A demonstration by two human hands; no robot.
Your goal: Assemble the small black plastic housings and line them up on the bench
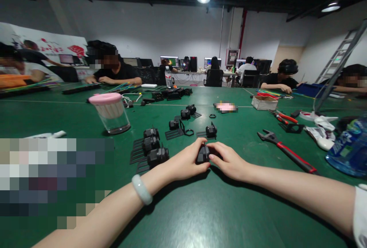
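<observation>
Between my two hands, just above the green table point(229, 209), is a small black plastic part point(203, 154). My left hand point(189, 159) is closed around its left side, thumb and fingers gripping it. The fingertips of my right hand point(225, 159) pinch its right side. Just beyond my hands stands a similar black part on a slotted plate point(211, 130). Several more such parts point(151, 143) are grouped to the left of my left hand. A black ring point(189, 132) and a smaller black ring point(212, 116) lie loose further back.
On the right lie a red-handled adjustable wrench point(286, 150), pliers point(285, 117) and a large blue bottle point(351, 148). A white box point(264, 103) sits behind them. At left stands a pink-lidded jar point(110, 114). Other people sit across the table.
</observation>
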